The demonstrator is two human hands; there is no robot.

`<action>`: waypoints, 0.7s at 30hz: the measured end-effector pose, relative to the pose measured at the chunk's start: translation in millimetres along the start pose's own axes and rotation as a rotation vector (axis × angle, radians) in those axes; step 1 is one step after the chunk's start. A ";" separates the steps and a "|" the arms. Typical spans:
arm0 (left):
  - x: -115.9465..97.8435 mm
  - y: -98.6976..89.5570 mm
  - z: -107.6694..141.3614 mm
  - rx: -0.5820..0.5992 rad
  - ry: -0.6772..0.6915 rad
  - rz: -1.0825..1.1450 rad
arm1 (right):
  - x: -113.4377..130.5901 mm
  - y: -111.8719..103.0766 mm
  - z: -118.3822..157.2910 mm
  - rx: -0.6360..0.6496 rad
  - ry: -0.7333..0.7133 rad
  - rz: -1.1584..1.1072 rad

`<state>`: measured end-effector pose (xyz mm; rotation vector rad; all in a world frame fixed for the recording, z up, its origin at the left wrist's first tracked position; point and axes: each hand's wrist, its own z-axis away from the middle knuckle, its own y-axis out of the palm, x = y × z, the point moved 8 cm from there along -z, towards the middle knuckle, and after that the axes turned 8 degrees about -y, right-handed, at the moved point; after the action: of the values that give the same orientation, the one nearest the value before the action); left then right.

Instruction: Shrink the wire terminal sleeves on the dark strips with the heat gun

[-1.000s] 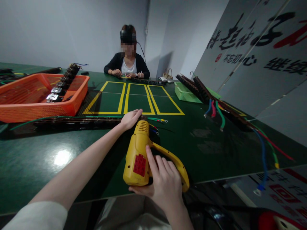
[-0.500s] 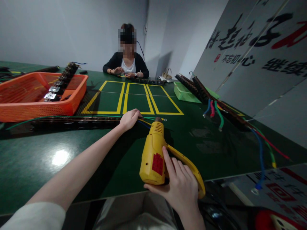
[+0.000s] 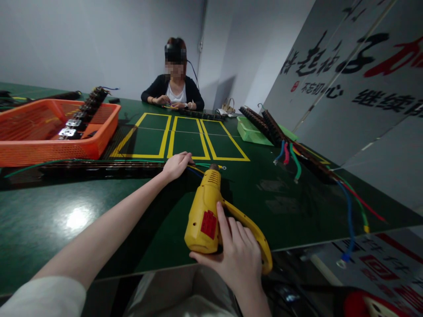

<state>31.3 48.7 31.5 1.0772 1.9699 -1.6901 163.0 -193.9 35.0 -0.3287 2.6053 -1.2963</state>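
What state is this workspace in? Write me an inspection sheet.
Surface: glossy green table with yellow outlines.
Work items: yellow heat gun, held; dark strip lying across the table.
Clutter: orange basket, segmented part projecting over its rim; green basket with brown strips lying across it.
Hands: left hand at the dark strip's right end, grip unclear; right hand gripping the yellow heat gun.
Cables: green wire beside the left hand; long blue wire hanging past the table edge.
Surroundings: co-worker seated opposite; lettered wall on the right.
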 end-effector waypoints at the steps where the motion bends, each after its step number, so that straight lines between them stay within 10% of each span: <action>1: 0.6 0.2 -0.3 -0.002 -0.003 0.004 | 2.8 1.2 -1.6 0.002 -0.002 -0.011; 12: 5.0 -0.3 -2.6 -0.012 -0.027 -0.035 | 35.4 14.3 -22.0 0.053 -0.097 -0.098; 21: 9.3 -1.5 -4.4 -0.022 -0.032 -0.085 | 13.3 8.2 -24.6 0.359 -0.111 -0.569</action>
<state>25.1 55.9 27.3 0.9660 2.0359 -1.7140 142.4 -174.3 41.7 -1.0913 2.1966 -1.8147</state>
